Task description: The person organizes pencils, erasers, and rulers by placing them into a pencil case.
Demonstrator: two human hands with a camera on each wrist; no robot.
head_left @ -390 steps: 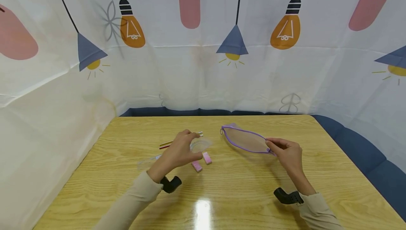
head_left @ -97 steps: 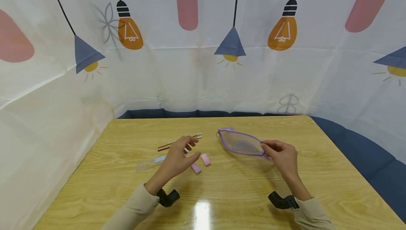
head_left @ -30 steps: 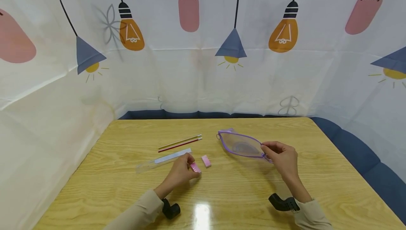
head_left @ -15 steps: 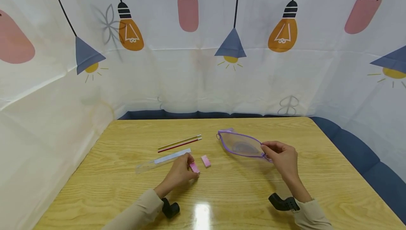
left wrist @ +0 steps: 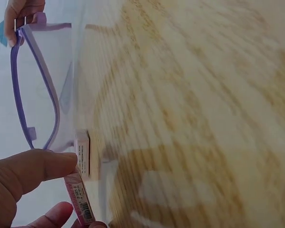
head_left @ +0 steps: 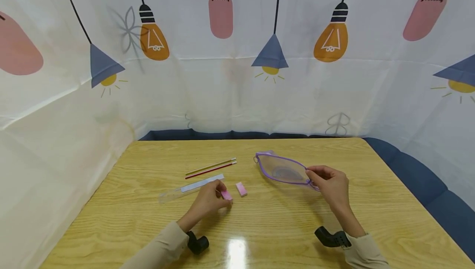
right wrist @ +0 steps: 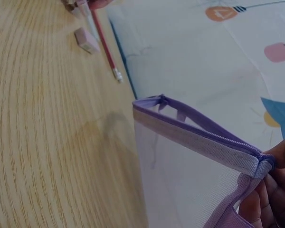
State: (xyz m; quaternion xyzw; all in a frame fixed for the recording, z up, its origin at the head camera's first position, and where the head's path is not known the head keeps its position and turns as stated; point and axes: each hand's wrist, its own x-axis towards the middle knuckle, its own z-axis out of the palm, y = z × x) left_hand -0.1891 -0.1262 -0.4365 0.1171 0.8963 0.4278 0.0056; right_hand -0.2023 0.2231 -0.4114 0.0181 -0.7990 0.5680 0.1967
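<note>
My left hand (head_left: 208,201) pinches a pink eraser (head_left: 226,196) between thumb and fingers, low over the table. In the left wrist view a printed barcode label shows on its side. A second pink eraser (head_left: 241,189) lies just to the right of it. My right hand (head_left: 332,184) grips one end of a purple-edged mesh zip pouch (right wrist: 180,171), its zipper undone and its mouth gaping toward me. A clear protractor (head_left: 286,173) shows inside the pouch through the mesh.
Behind my left hand a clear ruler (head_left: 202,183) lies slanted in its sleeve. Beyond it rest a gold pencil (head_left: 208,166) and a red pencil (head_left: 208,171), side by side. A patterned curtain (head_left: 237,95) hangs behind the wooden table (head_left: 282,227).
Earlier my left hand held the protractor, which is now inside the pouch. The left hand came down to the near eraser, now pinched and shifted slightly left. My right hand keeps its grip.
</note>
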